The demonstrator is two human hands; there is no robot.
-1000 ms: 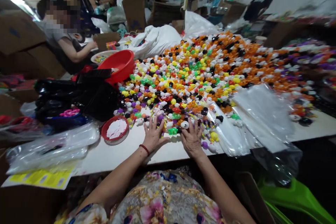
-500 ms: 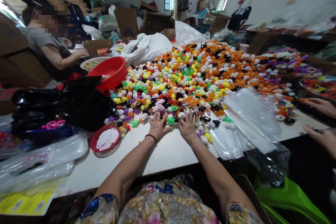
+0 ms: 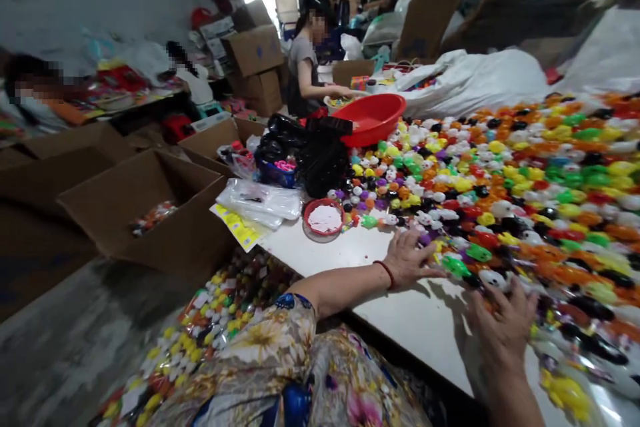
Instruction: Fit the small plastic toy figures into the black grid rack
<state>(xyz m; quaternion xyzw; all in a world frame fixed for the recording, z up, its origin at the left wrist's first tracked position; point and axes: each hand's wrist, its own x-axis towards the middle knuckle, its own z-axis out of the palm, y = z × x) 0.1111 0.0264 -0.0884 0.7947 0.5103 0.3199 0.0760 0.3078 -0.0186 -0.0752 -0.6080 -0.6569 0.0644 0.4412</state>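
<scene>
white tabletop (image 3: 407,317) open along near edge, toy heap (image 3: 500,203) blocking beyond, red basket (image 3: 324,235) leftward

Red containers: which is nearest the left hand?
The small red bowl, with white contents; the large red basin sits farther back from the left hand.

Small toys (image 3: 503,208), seemingly plastic, heaped colourfully.
</scene>
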